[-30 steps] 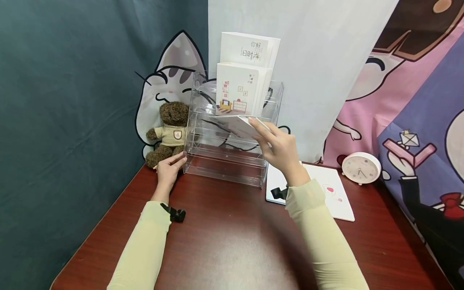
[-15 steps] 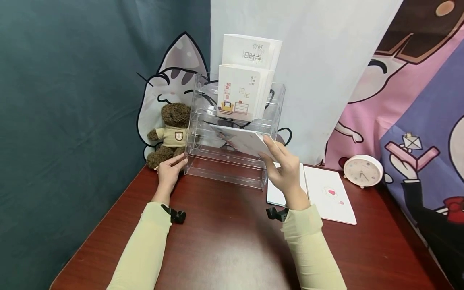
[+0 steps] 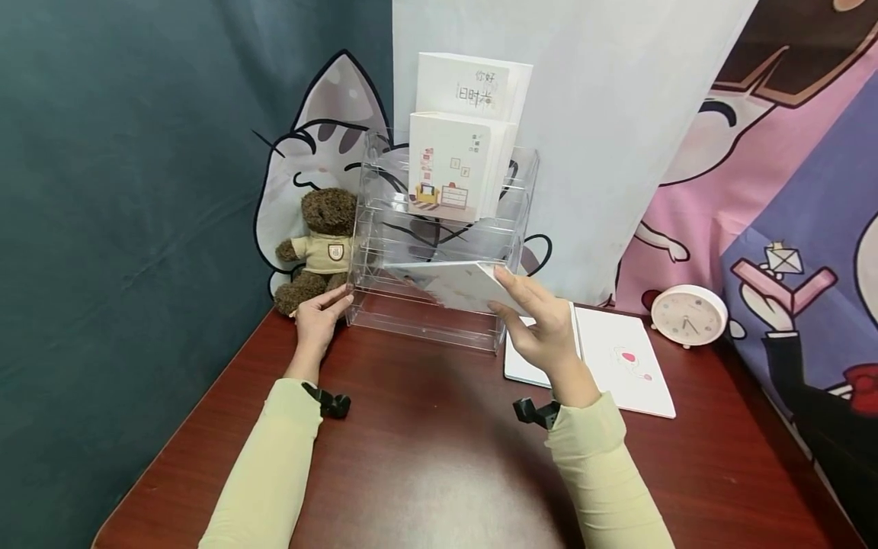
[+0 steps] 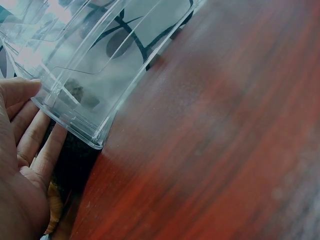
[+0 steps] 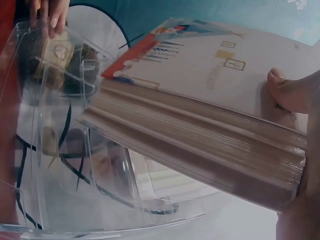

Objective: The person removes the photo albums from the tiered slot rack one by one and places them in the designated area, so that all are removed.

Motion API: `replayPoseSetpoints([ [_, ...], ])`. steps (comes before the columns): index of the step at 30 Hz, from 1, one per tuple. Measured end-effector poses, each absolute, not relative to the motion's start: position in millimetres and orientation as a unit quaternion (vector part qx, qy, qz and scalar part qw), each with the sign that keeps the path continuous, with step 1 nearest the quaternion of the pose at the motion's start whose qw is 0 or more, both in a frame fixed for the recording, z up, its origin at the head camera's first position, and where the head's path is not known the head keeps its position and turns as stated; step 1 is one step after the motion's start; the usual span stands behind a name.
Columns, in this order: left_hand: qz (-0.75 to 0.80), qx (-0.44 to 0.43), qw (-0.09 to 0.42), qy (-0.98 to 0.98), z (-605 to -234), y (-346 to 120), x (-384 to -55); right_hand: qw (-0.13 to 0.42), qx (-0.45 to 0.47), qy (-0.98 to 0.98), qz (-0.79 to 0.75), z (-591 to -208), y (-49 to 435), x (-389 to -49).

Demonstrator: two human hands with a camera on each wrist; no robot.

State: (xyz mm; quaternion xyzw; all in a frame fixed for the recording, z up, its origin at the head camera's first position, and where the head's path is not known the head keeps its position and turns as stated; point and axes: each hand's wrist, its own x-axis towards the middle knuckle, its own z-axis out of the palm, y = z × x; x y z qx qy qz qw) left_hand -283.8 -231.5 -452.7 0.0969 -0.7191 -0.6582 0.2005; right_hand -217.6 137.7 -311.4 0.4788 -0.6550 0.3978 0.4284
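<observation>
In the head view my left hand (image 3: pixel 317 328) pinches the front left edge of a clear acrylic book rack (image 3: pixel 425 333). The left wrist view has the thumb inside the side panel (image 4: pixel 95 142) and the fingers outside it. My right hand (image 3: pixel 545 329) grips a thick book (image 3: pixel 469 286) by its right end, tilted nearly flat in front of the rack's lower tiers. The right wrist view shows its page edges and illustrated white cover (image 5: pixel 210 65), with the thumb on the cover. A book with a room drawing (image 3: pixel 449 160) stands on a higher tier, before a taller white book (image 3: pixel 453 80).
A brown teddy bear (image 3: pixel 328 248) sits left of the rack, close by the left hand. An open notebook (image 3: pixel 620 358) lies right of the rack, partly behind the right hand. A round white alarm clock (image 3: pixel 689 315) stands farther right on the dark red table (image 3: pixel 411 457).
My right hand has brought the book down from just under the room-drawing book to the lower tiers, drifting slightly right. The left hand has stayed at the rack's edge.
</observation>
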Motion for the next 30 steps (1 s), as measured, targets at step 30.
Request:
replayPoseSetpoints([
  [30, -0.661, 0.098, 0.203, -0.715, -452.6, -230.7, -283.5, 0.067, 0.502, -0.754, 0.418, -332.9, 143.3, -215.5],
])
